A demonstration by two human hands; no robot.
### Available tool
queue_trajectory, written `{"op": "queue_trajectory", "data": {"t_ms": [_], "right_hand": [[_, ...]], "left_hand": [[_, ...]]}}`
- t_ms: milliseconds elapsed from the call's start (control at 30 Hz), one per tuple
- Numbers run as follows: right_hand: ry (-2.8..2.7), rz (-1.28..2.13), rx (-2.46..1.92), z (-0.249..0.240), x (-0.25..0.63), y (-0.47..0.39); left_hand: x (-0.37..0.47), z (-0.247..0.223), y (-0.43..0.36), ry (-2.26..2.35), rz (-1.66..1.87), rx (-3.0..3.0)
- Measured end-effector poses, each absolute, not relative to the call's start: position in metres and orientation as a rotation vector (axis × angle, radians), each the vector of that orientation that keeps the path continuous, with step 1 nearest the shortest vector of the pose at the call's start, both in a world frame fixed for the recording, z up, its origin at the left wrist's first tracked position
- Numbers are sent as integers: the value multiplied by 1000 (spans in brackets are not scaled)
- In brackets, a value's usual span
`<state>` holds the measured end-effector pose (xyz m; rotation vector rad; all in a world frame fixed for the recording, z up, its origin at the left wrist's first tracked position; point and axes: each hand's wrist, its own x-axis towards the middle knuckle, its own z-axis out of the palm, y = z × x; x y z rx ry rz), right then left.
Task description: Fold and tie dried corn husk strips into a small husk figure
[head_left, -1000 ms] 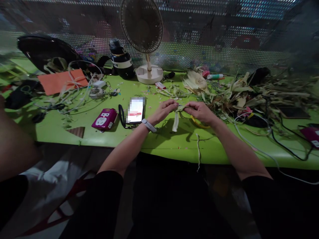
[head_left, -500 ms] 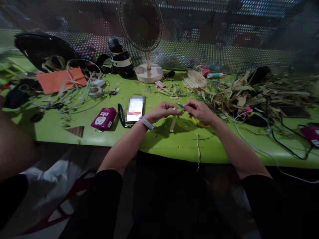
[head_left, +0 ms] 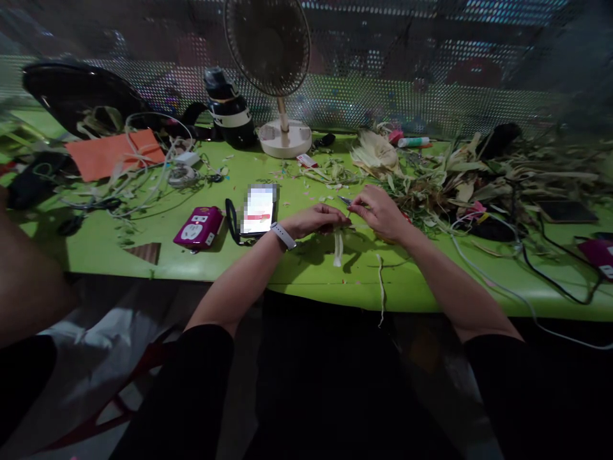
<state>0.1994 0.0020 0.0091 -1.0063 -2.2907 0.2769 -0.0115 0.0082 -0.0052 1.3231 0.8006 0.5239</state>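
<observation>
pinching a flat papery strip [head_left: 338,248], left grip [head_left: 320,220] closed, right grip [head_left: 378,208] clasping a pointed metal tool [head_left: 344,200]

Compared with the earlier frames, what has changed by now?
The left hand has moved slightly lower in view, and the pale strip hanging from it sits lower too. The tip of a metal-tipped tool in the right hand now shows plainly, unlike in the first frame. The fan, phone and purple socket block stayed put.
</observation>
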Motion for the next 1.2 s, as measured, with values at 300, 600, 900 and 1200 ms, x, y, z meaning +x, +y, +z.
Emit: {"op": "queue_trajectory", "data": {"t_ms": [300,600,900,1200], "right_hand": [[-1972,38,-1081,22,199,-12],[-2213,295,-1228,11,193,-14],[-2121,270,-1193,12,197,-10],[-1952,-133,-1251,5,205,1]], "left_hand": [[-8,-8,8,725,694,1240],[-3,-2,6,764,1049,1071],[-1,-5,10,852,1192,1223],[0,-4,11,734,1199,1022]]}}
